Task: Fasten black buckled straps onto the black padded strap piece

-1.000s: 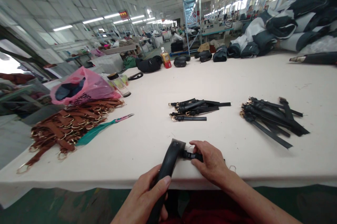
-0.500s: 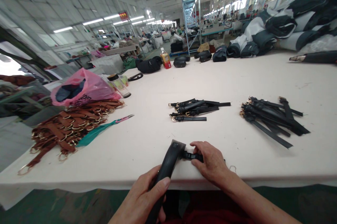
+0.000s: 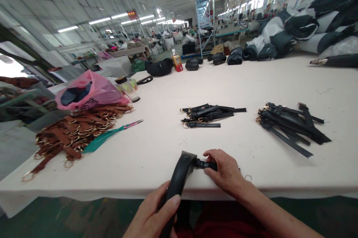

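Note:
My left hand (image 3: 159,208) is wrapped round a wide black strap (image 3: 179,176) at the table's front edge, its squared end pointing away from me. My right hand (image 3: 225,167) pinches a narrow black buckle strap (image 3: 203,164) that meets the wide strap near its far end; the palm hides the rest of it. Beyond my hands lies a small pile of black buckle straps (image 3: 208,113). Farther right is a second, larger pile of black straps (image 3: 293,124).
On the left are brown straps with metal rings (image 3: 69,130), scissors (image 3: 132,124) with green cloth, a pink bag (image 3: 103,91) and a glass jar (image 3: 128,89). At the back stand a drink bottle (image 3: 176,61), black pouches (image 3: 192,65) and dark rolls (image 3: 282,40).
The view has shifted slightly. My left hand and the wide strap have tilted a little lower, while my right hand keeps nearly the same pinch.

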Tool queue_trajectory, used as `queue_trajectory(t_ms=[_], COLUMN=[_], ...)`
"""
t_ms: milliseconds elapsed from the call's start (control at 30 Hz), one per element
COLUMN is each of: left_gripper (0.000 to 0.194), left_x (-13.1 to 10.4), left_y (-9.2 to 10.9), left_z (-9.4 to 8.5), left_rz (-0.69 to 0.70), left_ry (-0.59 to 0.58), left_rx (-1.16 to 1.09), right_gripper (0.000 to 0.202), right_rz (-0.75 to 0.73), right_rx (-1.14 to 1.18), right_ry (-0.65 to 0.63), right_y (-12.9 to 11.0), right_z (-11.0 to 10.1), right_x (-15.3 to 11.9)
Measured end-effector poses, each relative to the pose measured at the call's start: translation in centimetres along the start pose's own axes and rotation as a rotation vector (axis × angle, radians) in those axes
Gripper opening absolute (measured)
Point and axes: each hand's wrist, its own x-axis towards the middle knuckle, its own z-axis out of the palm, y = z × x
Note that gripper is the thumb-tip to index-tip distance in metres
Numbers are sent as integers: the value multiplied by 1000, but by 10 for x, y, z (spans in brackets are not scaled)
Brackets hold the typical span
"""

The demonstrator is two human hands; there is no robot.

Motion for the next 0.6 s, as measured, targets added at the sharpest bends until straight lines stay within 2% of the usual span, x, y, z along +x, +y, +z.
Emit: queue_trajectory(t_ms=[100,267,433,600], left_gripper=[35,23,27,34], left_x=[11,23,24,10], left_y=[14,24,21,12], left_z=[3,6,4,2], left_rz=[60,113,138,116], left_ry=[-70,-52,14,22], left_rx=[19,35,56,57], right_gripper=[39,39,40,40], right_rz=[10,7,6,13], right_rx=[-11,-5,8,9], right_ry=[-6,2,18,22], right_y=[0,2,2,4], right_z=[0,1,1,2], right_x=[0,0,0,0])
